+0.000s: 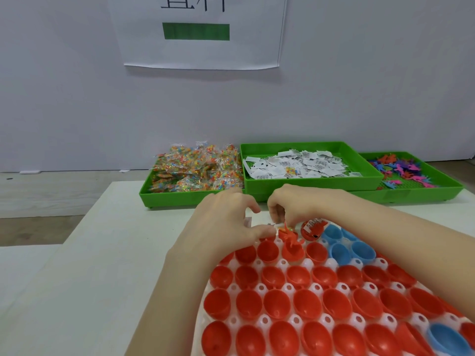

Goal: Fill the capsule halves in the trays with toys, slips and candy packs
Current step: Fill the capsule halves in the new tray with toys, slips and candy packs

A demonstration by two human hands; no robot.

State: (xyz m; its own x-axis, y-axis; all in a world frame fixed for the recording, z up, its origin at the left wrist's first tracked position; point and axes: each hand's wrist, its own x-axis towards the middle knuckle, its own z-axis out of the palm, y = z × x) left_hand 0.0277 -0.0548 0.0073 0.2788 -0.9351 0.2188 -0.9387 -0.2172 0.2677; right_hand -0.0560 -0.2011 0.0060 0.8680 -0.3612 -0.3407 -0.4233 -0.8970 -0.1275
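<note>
A white tray [288, 287] in front of me holds rows of red capsule halves [277, 303] and a few blue capsule halves [339, 253]. My right hand [295, 204] hangs over the tray's far row, and its fingertips pinch the top of an orange toy [290, 237] that stands in a red half [293, 251]. My left hand [226, 222] is beside it, thumb and forefinger curled, with a white slip [248, 221] in the gap between them. One far red half [312, 228] holds a red toy and a slip.
Three green trays stand along the wall behind my hands: candy packs [198, 168] on the left, paper slips [295, 164] in the middle, coloured toys [401, 170] on the right. A paper sign [200, 32] hangs on the wall above.
</note>
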